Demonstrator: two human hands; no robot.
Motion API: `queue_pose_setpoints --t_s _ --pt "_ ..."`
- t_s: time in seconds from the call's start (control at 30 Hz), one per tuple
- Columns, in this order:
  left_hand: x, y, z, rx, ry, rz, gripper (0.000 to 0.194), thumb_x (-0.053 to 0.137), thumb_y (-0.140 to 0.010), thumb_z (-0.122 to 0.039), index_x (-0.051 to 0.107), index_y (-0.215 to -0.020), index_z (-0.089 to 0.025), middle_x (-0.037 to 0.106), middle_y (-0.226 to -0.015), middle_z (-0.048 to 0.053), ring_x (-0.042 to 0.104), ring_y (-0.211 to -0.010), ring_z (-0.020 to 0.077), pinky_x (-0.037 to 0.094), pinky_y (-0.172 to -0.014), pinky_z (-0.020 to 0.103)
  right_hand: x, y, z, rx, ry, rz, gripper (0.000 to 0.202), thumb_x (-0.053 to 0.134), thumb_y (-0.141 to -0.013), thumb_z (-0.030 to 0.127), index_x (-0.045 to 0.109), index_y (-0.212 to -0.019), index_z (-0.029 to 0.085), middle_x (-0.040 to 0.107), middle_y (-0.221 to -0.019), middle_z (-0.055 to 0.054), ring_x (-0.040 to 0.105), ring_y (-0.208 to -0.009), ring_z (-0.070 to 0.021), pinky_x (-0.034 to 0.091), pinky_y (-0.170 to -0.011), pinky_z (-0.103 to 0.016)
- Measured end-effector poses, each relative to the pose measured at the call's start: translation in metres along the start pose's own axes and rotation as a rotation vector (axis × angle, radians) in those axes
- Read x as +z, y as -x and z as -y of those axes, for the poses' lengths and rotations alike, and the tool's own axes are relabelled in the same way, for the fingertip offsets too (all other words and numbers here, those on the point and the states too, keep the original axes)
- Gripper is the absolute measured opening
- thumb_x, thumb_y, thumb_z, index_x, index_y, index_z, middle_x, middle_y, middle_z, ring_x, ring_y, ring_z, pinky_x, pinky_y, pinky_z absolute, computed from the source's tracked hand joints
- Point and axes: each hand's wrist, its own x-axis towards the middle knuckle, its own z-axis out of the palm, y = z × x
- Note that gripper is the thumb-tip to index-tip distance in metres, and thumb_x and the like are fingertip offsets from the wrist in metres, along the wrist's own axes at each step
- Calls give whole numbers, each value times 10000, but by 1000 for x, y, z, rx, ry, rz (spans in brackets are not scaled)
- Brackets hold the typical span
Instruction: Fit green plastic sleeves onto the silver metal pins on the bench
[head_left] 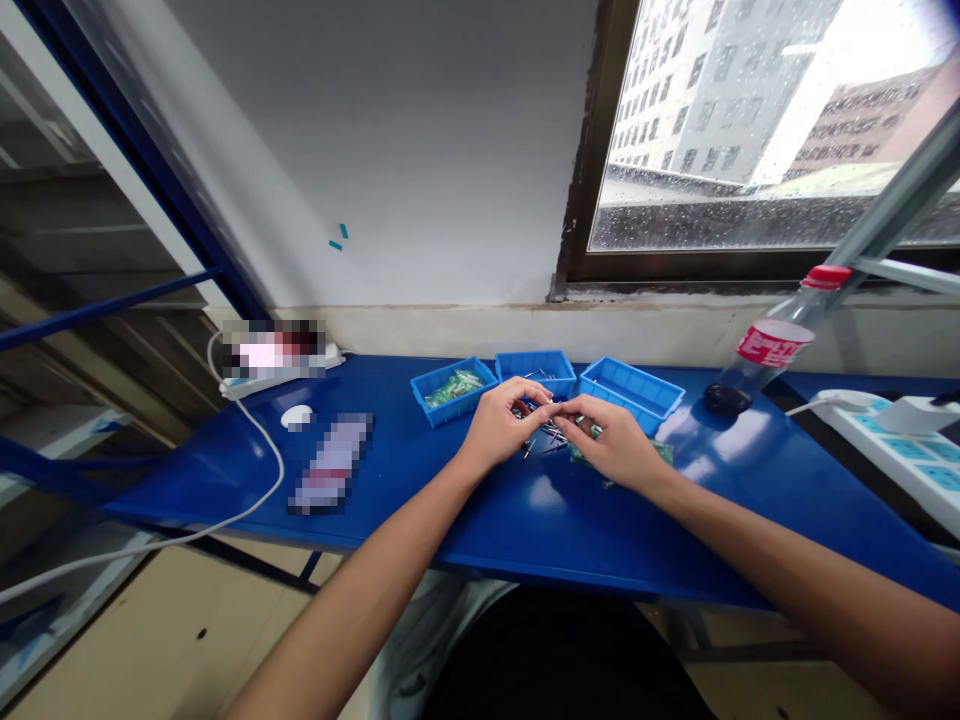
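Observation:
My left hand (501, 425) and my right hand (606, 435) meet over the middle of the blue table, their fingertips pinched close together. What they hold is too small to make out. Beneath the fingers lies a loose pile of thin metal pieces (553, 432). Green pieces (663, 452) lie partly hidden under my right hand. Behind the hands stand three blue trays: the left tray (444, 412) holds pale green pieces (456, 387), the middle tray (534, 358) has a few thin metal pieces, and the right tray (646, 415) shows no contents.
A bottle with a red cap (772, 345) and dark liquid stands tilted in view at the right, near a white power strip (892, 440). At the left are a blurred flat object (334, 465), a white round item (297, 416) and a cable (279, 470).

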Motion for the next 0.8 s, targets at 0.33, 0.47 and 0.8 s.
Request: queue_pose_setpoints --t_s 0.33,0.47,0.8 --pt "0 1 0 -41 58 72 209 793 -924 -392 806 -933 -183 762 -1171 111 727 -1010 214 574 -774 292 -2 -1 1 23 -20 33 303 605 -1027 479 782 -1050 235 768 -929 -58 595 -683 -198 496 -668 -354" --pt "0 1 -3 -57 70 111 217 751 -958 -391 826 -1021 -197 765 -1219 106 735 -1040 226 585 -799 304 -3 -2 -2 104 -77 27 324 634 -1007 520 789 -1028 236 794 -981 -57 679 -784 -228 526 -726 -362" --pt "-3 4 13 43 -449 168 237 652 -1012 -302 765 -1183 -183 752 -1250 123 680 -1209 287 526 -1107 452 -3 -17 -28 238 -271 -32 459 597 -1004 639 752 -1062 210 766 -892 -74 680 -746 -207 530 -614 -308"
